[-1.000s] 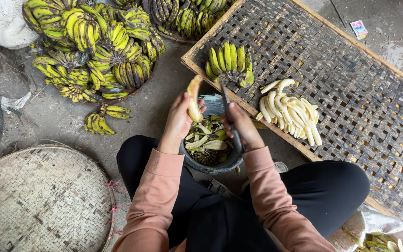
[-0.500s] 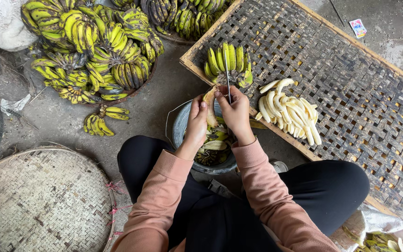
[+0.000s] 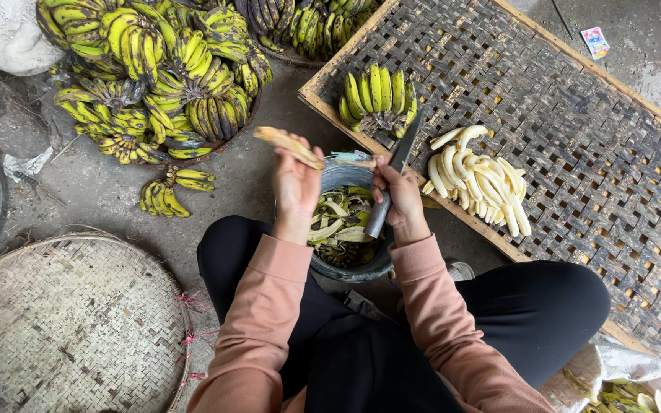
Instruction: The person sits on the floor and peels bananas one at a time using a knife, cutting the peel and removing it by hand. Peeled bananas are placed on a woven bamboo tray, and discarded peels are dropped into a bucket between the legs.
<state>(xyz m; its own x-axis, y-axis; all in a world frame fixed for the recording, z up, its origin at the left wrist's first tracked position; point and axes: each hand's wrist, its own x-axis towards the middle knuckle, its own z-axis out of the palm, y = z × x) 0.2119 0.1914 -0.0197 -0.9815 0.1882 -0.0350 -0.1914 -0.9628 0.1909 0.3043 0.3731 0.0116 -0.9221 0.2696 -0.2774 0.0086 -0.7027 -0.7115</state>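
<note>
Over bucket (image 3: 346, 264) — left hand (image 3: 296, 183) holds banana (image 3: 288, 145), right hand (image 3: 399, 195) knife (image 3: 392, 180).

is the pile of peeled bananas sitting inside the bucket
No, the peeled bananas lie on the woven tray beside the bucket, which holds only peels.

Soft, even daylight, no hard shadows, no glare, focus was sharp across the frame, slight wide-angle stretching at the edges, colours muted.
</note>
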